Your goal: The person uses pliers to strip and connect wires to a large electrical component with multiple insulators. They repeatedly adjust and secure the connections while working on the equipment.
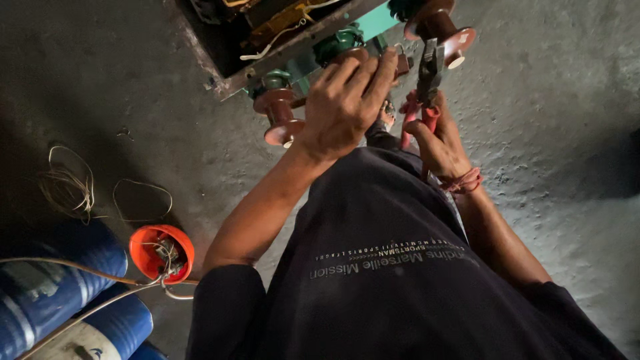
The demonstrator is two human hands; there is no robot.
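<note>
you crouch over a transformer-like unit (280, 33) on the concrete floor (553, 133), both hands raised to its green-painted top edge. your left hand (343, 107) lies palm-down across the middle brown insulator (353, 57), fingers (373, 73) curled over it and pressing on the fitting beneath, seemingly to steady the part while the tool works beside it. whether those fingers pinch anything small underneath cannot be told; the hand hides it. your right hand (440, 143) is wrapped tight around the red handles of a pair of pliers (430, 73), held upright so the dark nose points up at the fitting just beside the right-hand insulator (443, 27). the nose sits near your left fingertips, a narrow gap between them; whether the tip is biting anything is too dark to say. a third insulator (280, 113) juts out below your left wrist, untouched. well apart on the left, an orange cup (162, 252) holds wire scraps, loose wire loops (73, 187) lie on the floor, and blue drums (60, 293) rest on their sides.
</note>
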